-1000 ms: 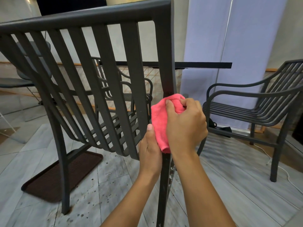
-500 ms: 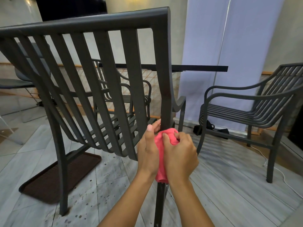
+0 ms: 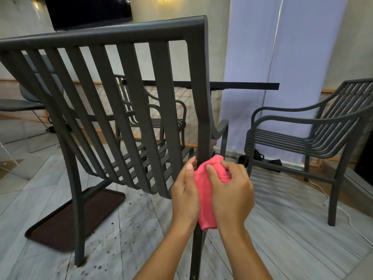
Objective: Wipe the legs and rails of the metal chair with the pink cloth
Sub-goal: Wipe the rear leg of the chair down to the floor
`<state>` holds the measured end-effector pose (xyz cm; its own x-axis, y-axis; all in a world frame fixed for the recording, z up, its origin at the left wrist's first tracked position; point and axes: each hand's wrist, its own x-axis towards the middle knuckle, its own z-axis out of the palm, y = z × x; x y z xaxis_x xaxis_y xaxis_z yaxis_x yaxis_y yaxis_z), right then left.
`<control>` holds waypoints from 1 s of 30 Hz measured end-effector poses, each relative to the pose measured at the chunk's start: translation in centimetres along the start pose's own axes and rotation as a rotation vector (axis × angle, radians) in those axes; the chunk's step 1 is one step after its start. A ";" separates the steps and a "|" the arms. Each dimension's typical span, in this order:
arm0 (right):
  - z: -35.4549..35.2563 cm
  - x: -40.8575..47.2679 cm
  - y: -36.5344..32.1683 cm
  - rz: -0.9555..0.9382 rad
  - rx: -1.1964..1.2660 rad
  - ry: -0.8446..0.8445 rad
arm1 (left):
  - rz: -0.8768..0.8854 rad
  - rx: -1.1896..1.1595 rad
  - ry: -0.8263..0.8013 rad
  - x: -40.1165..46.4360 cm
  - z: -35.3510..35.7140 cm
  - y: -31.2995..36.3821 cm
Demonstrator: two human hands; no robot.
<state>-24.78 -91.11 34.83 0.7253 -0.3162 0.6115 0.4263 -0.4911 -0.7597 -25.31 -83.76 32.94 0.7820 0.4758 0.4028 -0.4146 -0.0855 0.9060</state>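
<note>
We wrap pink cloth [image 3: 205, 190] round rear right leg [image 3: 202, 126] of metal chair [image 3: 113, 35]. Right hand [image 3: 232, 195] grips cloth; left hand [image 3: 186, 194] clasps cloth's other side. We press evenly and cover every face of leg.

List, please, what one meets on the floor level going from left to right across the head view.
Brown mat → rear left leg of the near chair → left hand → pink cloth → right hand → second chair → white cable.
</note>
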 end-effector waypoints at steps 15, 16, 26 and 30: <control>-0.5 5.0 -7.5 -0.169 -0.166 0.038 | -0.060 -0.102 -0.089 -0.9 -0.3 -1.1; -0.3 5.1 -7.2 -0.165 -0.184 0.030 | -0.061 -0.109 -0.098 -0.9 -0.4 -1.3; 1.7 3.0 -3.4 -0.120 -0.138 0.077 | -0.097 -0.200 -0.127 -0.3 -0.7 -1.7; 2.5 1.7 -1.3 -0.087 -0.116 0.080 | -0.120 -0.231 -0.121 0.0 -0.7 -2.2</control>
<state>-22.71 -88.97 36.31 0.6407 -0.3300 0.6933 0.4170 -0.6086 -0.6751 -24.73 -82.94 30.81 0.8759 0.3615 0.3197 -0.4001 0.1737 0.8998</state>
